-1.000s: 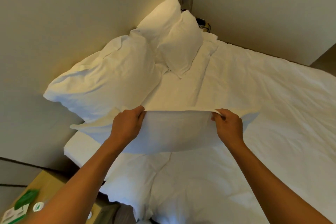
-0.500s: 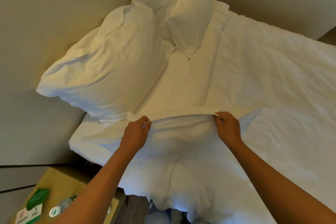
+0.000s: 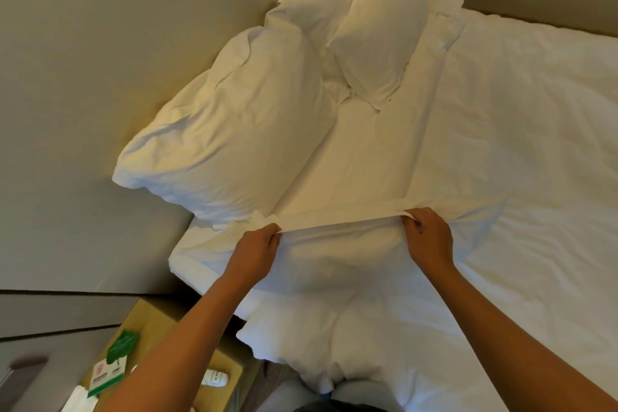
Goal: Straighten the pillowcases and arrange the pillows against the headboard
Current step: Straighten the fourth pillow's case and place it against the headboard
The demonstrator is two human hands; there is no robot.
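Between both hands (image 3: 255, 252) (image 3: 429, 239), taut white cotton pillowcase (image 3: 337, 278)

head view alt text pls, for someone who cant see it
Two bare hands, left hand and right hand, pinch the open edge of a white pillowcase taut over a white bed. Three white pillows lean on the beige headboard; a wooden nightstand stands beside the bed.

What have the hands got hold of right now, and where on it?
Both hands pinch the open edge of the pillowcase: the left hand at one end of the stretched hem, the right hand at the other, pulling it taut.
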